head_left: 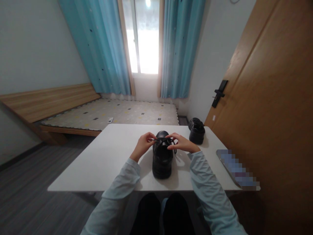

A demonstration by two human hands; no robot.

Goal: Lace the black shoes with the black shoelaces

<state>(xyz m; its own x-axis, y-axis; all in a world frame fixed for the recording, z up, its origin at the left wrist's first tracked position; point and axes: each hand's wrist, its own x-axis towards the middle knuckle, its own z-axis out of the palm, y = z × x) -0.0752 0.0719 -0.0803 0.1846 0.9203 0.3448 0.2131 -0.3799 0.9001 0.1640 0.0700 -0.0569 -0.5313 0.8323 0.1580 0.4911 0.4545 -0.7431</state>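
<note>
A black lace-up shoe point(162, 166) stands upright on the white table, its heel toward me and its toe pointing away. Above its opening, my left hand point(146, 142) pinches the black shoelace point(161, 139) from the left side. From the right, my right hand point(179, 142) also has its fingers closed on the lace, and a loose loop dangles beside the shoe below it. The exact crossing of the laces between my fingers is too small to make out. The second black shoe point(197, 132) rests at the table's far right corner, apart from both hands.
The white table point(102, 163) reaches from my lap toward a low bed point(132, 112) with a small white remote point(110, 120) on it. A blurred-out flat object point(236, 169) lies along the right edge. A wooden door point(264, 98) stands close on the right.
</note>
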